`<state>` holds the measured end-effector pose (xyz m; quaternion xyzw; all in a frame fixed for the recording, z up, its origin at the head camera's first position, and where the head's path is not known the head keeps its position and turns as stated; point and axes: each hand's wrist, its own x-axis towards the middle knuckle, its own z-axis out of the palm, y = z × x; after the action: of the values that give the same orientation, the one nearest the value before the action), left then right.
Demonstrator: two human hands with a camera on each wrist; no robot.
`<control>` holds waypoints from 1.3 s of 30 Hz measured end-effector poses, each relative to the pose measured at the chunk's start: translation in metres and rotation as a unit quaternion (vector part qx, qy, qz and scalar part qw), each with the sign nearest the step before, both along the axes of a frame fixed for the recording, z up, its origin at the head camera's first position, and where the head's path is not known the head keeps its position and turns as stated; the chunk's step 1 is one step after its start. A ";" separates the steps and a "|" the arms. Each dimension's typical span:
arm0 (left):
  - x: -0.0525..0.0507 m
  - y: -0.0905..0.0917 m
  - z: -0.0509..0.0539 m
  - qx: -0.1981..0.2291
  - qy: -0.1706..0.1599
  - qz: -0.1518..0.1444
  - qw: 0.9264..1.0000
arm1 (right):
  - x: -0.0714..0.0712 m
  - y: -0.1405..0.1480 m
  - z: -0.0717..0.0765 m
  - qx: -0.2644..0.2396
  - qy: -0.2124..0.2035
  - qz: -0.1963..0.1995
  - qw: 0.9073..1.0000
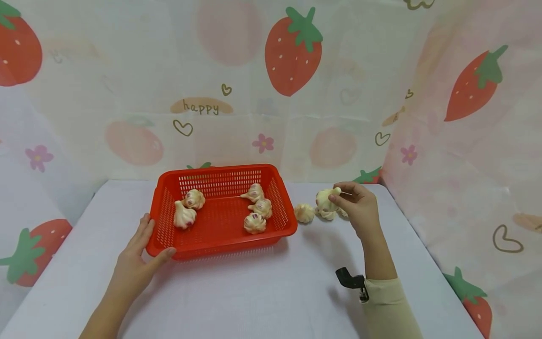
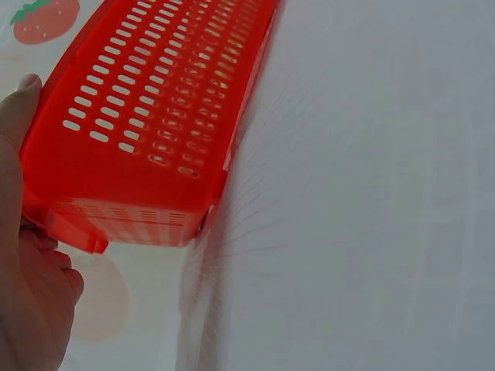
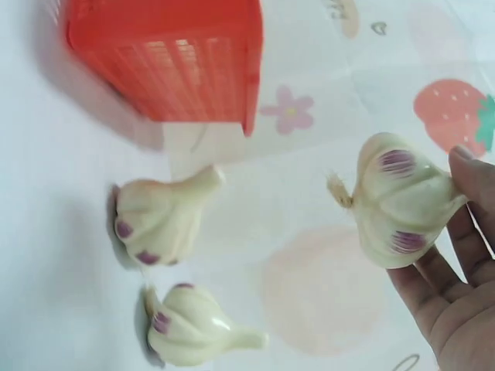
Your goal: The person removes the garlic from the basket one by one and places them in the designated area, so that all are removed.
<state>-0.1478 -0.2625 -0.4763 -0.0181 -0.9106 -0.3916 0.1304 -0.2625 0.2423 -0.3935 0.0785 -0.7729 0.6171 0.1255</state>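
Observation:
My right hand (image 1: 358, 205) pinches a garlic bulb (image 1: 326, 201) between thumb and fingers, raised over the table to the right of the basket. In the right wrist view this bulb (image 3: 402, 202) shows purple streaks and a tuft of roots. My left hand (image 1: 136, 263) grips the left end of a red plastic basket (image 1: 220, 246), its thumb at the rim and fingers curled below it in the left wrist view. Inside the basket lie two garlic bulbs (image 1: 185, 215) at the left and three bulbs (image 1: 260, 208) at the right.
Several garlic bulbs lie on the white table (image 1: 237, 296) right of the basket, among them one bulb (image 1: 304, 213) close to its wall; others are partly hidden behind my right hand. A strawberry-print cloth (image 1: 254, 70) stands around the table's back and sides.

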 end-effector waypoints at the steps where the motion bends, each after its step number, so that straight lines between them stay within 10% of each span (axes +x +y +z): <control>1: 0.000 0.000 0.000 0.000 -0.001 0.000 1.000 | 0.000 0.003 0.001 -0.002 -0.001 -0.006 1.000; 21: -0.003 0.001 0.001 0.005 0.014 -0.006 1.000 | -0.015 0.078 0.000 -0.088 0.065 -0.141 0.984; 39: 0.001 0.001 0.001 0.002 -0.003 -0.005 1.000 | -0.035 0.144 -0.021 -0.079 -0.029 -0.250 0.965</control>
<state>-0.1470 -0.2617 -0.4757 -0.0211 -0.9101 -0.3942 0.1262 -0.2975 0.3864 -0.4144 -0.1452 -0.7198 0.6276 0.2588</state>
